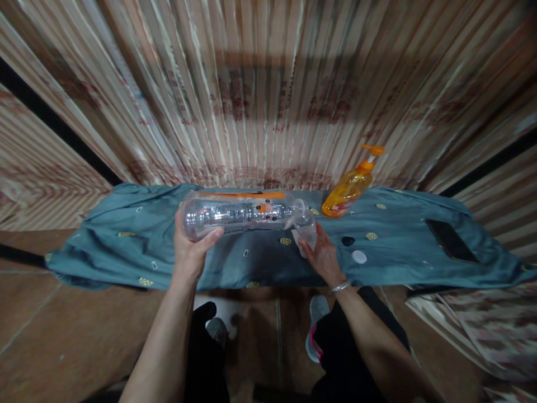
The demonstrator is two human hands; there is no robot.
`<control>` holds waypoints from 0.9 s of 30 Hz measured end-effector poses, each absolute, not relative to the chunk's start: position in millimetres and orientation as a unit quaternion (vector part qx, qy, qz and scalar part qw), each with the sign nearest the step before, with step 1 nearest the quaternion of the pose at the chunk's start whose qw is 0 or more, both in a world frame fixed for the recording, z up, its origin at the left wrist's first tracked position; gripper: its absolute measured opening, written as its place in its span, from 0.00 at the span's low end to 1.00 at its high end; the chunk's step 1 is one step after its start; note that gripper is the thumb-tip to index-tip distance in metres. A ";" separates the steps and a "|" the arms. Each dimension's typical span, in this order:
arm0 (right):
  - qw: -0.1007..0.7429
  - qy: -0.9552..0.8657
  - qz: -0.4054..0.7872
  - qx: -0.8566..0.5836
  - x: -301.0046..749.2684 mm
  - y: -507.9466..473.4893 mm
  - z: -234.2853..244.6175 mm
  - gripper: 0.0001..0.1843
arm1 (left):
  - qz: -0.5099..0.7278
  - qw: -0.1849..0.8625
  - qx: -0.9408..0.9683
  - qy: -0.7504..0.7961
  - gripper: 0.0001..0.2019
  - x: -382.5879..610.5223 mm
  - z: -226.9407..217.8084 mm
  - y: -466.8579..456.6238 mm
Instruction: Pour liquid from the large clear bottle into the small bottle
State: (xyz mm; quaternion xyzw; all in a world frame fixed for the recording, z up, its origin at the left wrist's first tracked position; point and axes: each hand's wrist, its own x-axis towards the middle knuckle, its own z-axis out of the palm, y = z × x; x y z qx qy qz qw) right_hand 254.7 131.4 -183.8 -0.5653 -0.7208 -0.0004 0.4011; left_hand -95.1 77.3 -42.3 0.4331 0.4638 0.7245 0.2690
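My left hand (191, 252) grips the base end of a clear plastic bottle (241, 214), held sideways above a blue-grey cloth (126, 246). The bottle's mouth points right, into a small clear cup (305, 226). My right hand (323, 254) holds that cup from below, fingers wrapped round it. Both hands hover over the cloth's middle. Whether liquid is running out of the bottle I cannot make out.
An orange pump bottle (350, 187) stands on the cloth at the back right. A black phone (451, 239) lies at the far right. A small black cap (348, 241) and a white cap (359, 257) lie near my right hand. A striped curtain (268, 95) hangs behind.
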 end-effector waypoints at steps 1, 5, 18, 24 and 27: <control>0.401 -0.720 -0.001 -0.566 254.8 131.5 -183.9 0.48 | 0.725 0.271 0.431 0.465 0.50 -94.8 -42.0 77.2; 0.395 -0.723 -0.004 -0.567 256.2 132.0 -185.5 0.48 | 0.728 0.282 0.417 0.466 0.52 -92.9 -39.5 77.1; 0.410 -0.719 0.007 -0.561 257.3 132.1 -186.5 0.50 | 0.731 0.304 0.398 0.464 0.50 -88.9 -30.6 74.8; 0.408 -0.717 0.001 -0.564 257.0 131.3 -185.2 0.49 | 0.747 0.324 0.367 0.450 0.52 -86.6 -26.6 74.9; 0.407 -0.717 -0.001 -0.566 256.3 131.5 -184.9 0.50 | 0.743 0.318 0.375 0.454 0.52 -86.4 -28.0 75.9</control>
